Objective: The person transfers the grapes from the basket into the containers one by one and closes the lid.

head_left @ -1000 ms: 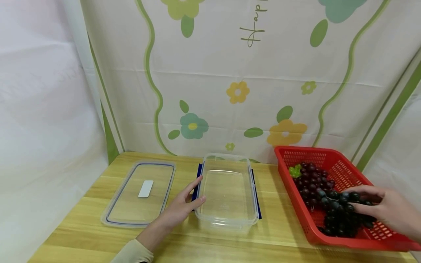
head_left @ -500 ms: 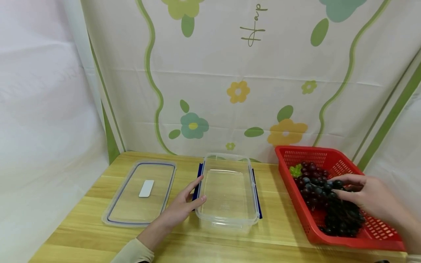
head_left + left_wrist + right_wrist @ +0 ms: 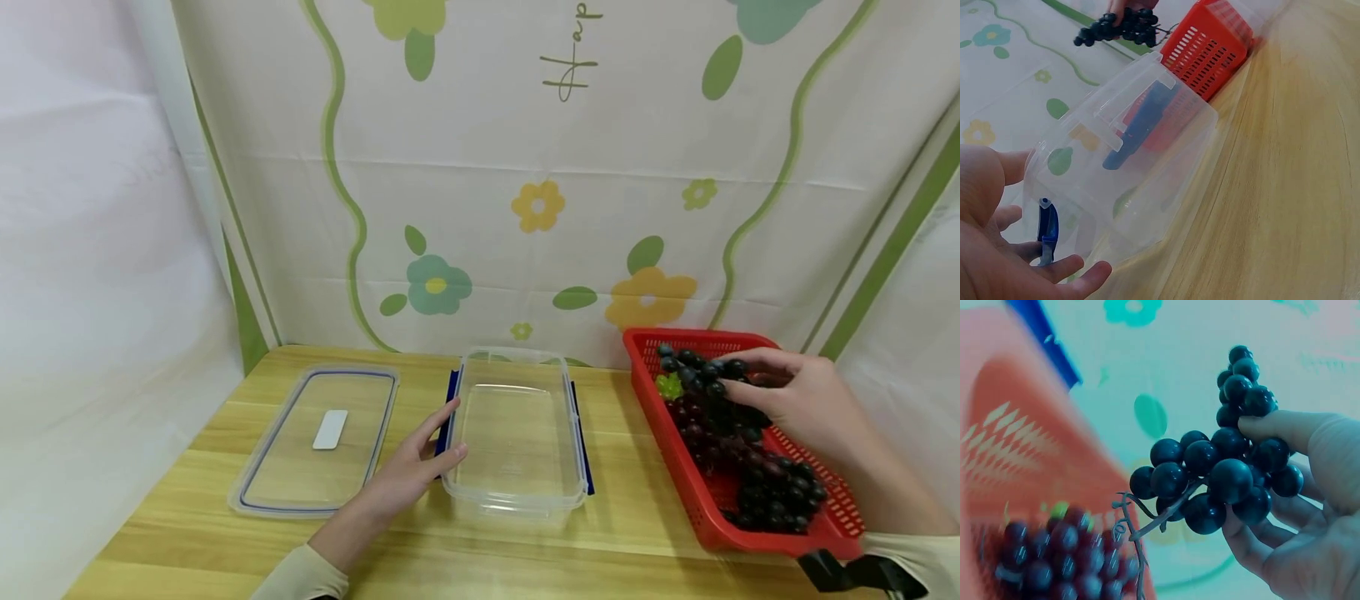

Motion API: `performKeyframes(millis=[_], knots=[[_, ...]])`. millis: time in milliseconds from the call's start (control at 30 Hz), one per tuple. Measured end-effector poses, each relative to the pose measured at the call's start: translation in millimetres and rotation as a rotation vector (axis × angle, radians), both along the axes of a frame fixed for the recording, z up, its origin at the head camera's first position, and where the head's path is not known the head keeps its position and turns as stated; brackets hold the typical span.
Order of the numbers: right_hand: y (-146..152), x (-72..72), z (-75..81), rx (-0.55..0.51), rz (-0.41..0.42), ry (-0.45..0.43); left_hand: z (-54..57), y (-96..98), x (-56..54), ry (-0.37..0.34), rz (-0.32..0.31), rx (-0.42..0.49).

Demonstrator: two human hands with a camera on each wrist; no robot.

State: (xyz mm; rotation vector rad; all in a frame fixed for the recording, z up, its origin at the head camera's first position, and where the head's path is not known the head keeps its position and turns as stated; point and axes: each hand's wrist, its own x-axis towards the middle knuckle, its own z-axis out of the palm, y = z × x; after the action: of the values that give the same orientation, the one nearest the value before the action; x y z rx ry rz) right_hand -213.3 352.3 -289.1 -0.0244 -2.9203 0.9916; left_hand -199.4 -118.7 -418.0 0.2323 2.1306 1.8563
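Note:
My right hand (image 3: 806, 400) holds a bunch of black grapes (image 3: 697, 371) by its fingers and thumb, raised over the red basket (image 3: 675, 492). In the right wrist view the bunch (image 3: 1229, 481) hangs with its brown stem and curled tendril showing. Below it in the basket lie dark red grapes (image 3: 686, 417), a bit of green grapes (image 3: 669, 386) and another black bunch (image 3: 780, 496). My left hand (image 3: 408, 471) rests against the left side of a clear lidless container (image 3: 513, 429), its fingers extended beside a blue side latch (image 3: 1047, 231).
Left of the container a clear lid (image 3: 285, 467) with a blue seal and white label (image 3: 330, 429) lies flat on the wooden table (image 3: 615, 533). A white flowered cloth (image 3: 465, 167) hangs behind. The basket's rim stands between the grapes and the container.
My right hand has lifted the black grapes up and away from me, above the other grapes, toward the basket's far left. My left hand stays at the container.

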Motion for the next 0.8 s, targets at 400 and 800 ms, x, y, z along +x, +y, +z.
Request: performKeyframes(millis=[400,800], knots=[[-72,-8.8,23.1,-0.139,0.024,0.125,-2.0,2.0,-0.6,0.002,0.011,-0.004],[-149,-26.3,20.3,-0.257,0.005,0.089,-1.2,0.7,0.7,-0.001,0.029,-0.014]])
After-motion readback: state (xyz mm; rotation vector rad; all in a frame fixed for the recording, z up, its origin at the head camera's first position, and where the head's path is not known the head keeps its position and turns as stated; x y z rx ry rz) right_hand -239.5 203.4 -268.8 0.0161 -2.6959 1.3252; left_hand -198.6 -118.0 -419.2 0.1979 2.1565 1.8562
